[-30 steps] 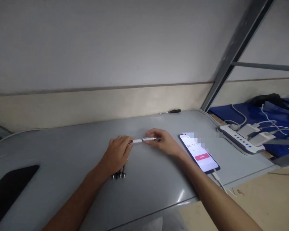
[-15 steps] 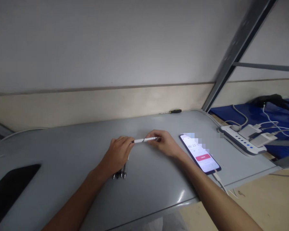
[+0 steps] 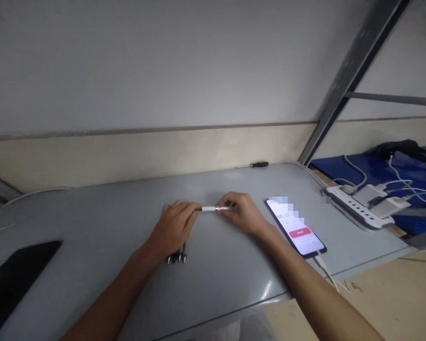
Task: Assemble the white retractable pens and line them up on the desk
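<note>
A slim white pen is held level between my two hands, above the grey table. My left hand is closed on its dark left end. The fingertips of my right hand pinch its clear right end. Under my left hand lie several dark pens side by side; their silver tips point toward me, and the rest of them is mostly hidden by the hand.
A lit phone with a cable lies right of my right hand. Beyond it sits a white power strip with plugs. A screwdriver rests by the wall. A black object is at the left.
The pen has turned slightly to lie more level. My right fingers have shifted a little along it, and a silver band now shows beside them. My left hand has barely moved.
</note>
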Tool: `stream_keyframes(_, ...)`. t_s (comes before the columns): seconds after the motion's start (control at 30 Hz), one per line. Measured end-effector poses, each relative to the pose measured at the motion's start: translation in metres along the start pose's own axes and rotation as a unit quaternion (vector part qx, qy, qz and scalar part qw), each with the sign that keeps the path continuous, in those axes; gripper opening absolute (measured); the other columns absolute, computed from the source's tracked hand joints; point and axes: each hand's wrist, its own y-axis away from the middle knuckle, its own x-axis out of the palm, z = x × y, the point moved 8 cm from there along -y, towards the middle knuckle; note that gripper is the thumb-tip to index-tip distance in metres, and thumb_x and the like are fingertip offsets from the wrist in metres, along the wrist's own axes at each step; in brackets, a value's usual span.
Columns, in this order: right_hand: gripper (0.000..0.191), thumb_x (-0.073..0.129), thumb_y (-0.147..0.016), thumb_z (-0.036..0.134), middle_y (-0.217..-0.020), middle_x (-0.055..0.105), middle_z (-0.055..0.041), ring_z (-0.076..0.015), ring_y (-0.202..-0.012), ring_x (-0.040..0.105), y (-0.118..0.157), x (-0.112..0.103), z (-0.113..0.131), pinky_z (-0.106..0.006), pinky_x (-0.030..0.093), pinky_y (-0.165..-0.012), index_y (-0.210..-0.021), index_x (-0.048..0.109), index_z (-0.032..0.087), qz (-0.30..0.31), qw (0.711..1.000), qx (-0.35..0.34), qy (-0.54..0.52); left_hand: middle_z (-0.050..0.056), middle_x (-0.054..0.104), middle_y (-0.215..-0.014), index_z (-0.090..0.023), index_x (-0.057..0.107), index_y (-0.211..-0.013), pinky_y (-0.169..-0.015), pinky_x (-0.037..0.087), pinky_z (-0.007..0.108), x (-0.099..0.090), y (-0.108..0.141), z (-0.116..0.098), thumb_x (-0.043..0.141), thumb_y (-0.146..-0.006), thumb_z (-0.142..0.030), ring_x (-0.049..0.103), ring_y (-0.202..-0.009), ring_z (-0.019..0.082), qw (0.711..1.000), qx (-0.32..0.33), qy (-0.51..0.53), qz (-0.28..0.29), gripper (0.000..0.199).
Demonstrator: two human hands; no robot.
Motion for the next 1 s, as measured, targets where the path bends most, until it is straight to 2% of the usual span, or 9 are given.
stream_keyframes(0.17, 0.017, 0.066, -0.074, 0.006, -0.083, 0.066, -0.0023, -0.0147, -0.075, 0.057, -0.001, -0.007, -0.005, -0.026, 0.04, -0.069, -0.086, 0.066, 0.019, -0.021, 0.998, 0.001, 0.054, 0.0, 0.068, -0.098, -0.031, 0.058, -0.12, -0.083, 0.032, 0.036, -0.002, 0.001, 0.002, 0.032, -0.099, -0.025, 0.057, -0.094, 0.02, 1.0, -0.005, 0.005, 0.0, 0.034)
stream_keyframes(0.3, 0.019, 0.062, -0.073, 0.005, -0.085, 0.065, -0.004, -0.0164, -0.078, 0.058, -0.001, -0.016, -0.014, -0.028, 0.041, -0.072, -0.084, 0.068, 0.019, -0.058, 0.996, 0.044, 0.05, 0.002, 0.069, -0.103, -0.027, 0.059, -0.118, -0.084, 0.034, 0.037, -0.007, 0.0, 0.006, 0.031, -0.098, -0.026, 0.058, -0.095, 0.021, 1.0, -0.019, 0.0, -0.02, 0.035)
stream_keyframes(0.37, 0.01, 0.067, -0.074, 0.015, -0.082, 0.063, -0.0026, -0.0155, -0.072, 0.057, 0.0, -0.02, -0.025, -0.028, 0.043, -0.067, -0.082, 0.067, 0.019, -0.086, 0.99, 0.107, -0.03, 0.003, 0.069, -0.105, -0.026, 0.06, -0.116, -0.084, 0.034, 0.037, -0.009, -0.001, 0.009, 0.031, -0.098, -0.027, 0.058, -0.096, 0.021, 0.999, -0.029, -0.001, -0.031, 0.035)
stream_keyframes(0.47, 0.023, 0.073, -0.071, 0.034, -0.078, 0.06, -0.0001, -0.0129, -0.062, 0.056, 0.002, -0.015, -0.04, -0.027, 0.043, -0.059, -0.084, 0.063, 0.018, -0.085, 0.955, 0.192, -0.209, 0.004, 0.07, -0.107, -0.024, 0.06, -0.115, -0.085, 0.035, 0.038, -0.009, -0.001, 0.01, 0.03, -0.098, -0.029, 0.058, -0.096, 0.022, 0.999, -0.036, 0.002, -0.037, 0.035)
stream_keyframes(0.53, 0.028, 0.073, -0.071, 0.039, -0.077, 0.058, 0.0005, -0.0117, -0.059, 0.054, 0.002, -0.011, -0.043, -0.027, 0.043, -0.057, -0.085, 0.062, 0.017, -0.073, 0.937, 0.209, -0.268, 0.004, 0.069, -0.109, -0.024, 0.06, -0.116, -0.086, 0.035, 0.038, -0.009, -0.001, 0.009, 0.03, -0.098, -0.028, 0.059, -0.096, 0.022, 0.999, -0.033, 0.006, -0.036, 0.035)
stream_keyframes(0.63, 0.022, 0.073, -0.071, 0.032, -0.074, 0.059, 0.0002, -0.0128, -0.061, 0.053, 0.002, -0.018, -0.043, -0.027, 0.042, -0.06, -0.085, 0.063, 0.017, -0.093, 0.958, 0.195, -0.19, 0.004, 0.069, -0.112, -0.025, 0.058, -0.117, -0.087, 0.035, 0.039, -0.009, -0.001, 0.008, 0.03, -0.098, -0.027, 0.059, -0.098, 0.023, 0.999, -0.03, 0.01, -0.036, 0.034)
stream_keyframes(0.73, 0.009, 0.068, -0.075, 0.017, -0.077, 0.063, -0.0023, -0.0165, -0.073, 0.055, 0.0, -0.024, -0.032, -0.029, 0.041, -0.068, -0.083, 0.067, 0.019, -0.097, 0.988, 0.119, -0.007, 0.004, 0.069, -0.109, -0.026, 0.058, -0.116, -0.087, 0.034, 0.039, -0.009, -0.001, 0.008, 0.031, -0.097, -0.027, 0.059, -0.097, 0.023, 0.999, -0.032, 0.009, -0.035, 0.033)
stream_keyframes(0.8, 0.013, 0.063, -0.078, 0.011, -0.081, 0.065, -0.004, -0.0184, -0.08, 0.056, -0.001, -0.022, -0.024, -0.03, 0.04, -0.073, -0.083, 0.069, 0.021, -0.081, 0.992, 0.07, 0.072, 0.004, 0.069, -0.105, -0.026, 0.058, -0.116, -0.087, 0.035, 0.039, -0.009, -0.002, 0.008, 0.031, -0.097, -0.026, 0.059, -0.095, 0.023, 0.999, -0.036, 0.006, -0.031, 0.033)
stream_keyframes(1.0, 0.016, 0.064, -0.081, 0.01, -0.088, 0.068, -0.0041, -0.0193, -0.083, 0.057, -0.001, -0.016, -0.017, -0.031, 0.04, -0.077, -0.088, 0.07, 0.023, -0.068, 0.994, 0.013, 0.086, 0.004, 0.069, -0.101, -0.026, 0.059, -0.114, -0.085, 0.034, 0.039, -0.006, -0.002, 0.007, 0.031, -0.097, -0.025, 0.059, -0.094, 0.023, 0.999, -0.039, -0.008, -0.013, 0.033)
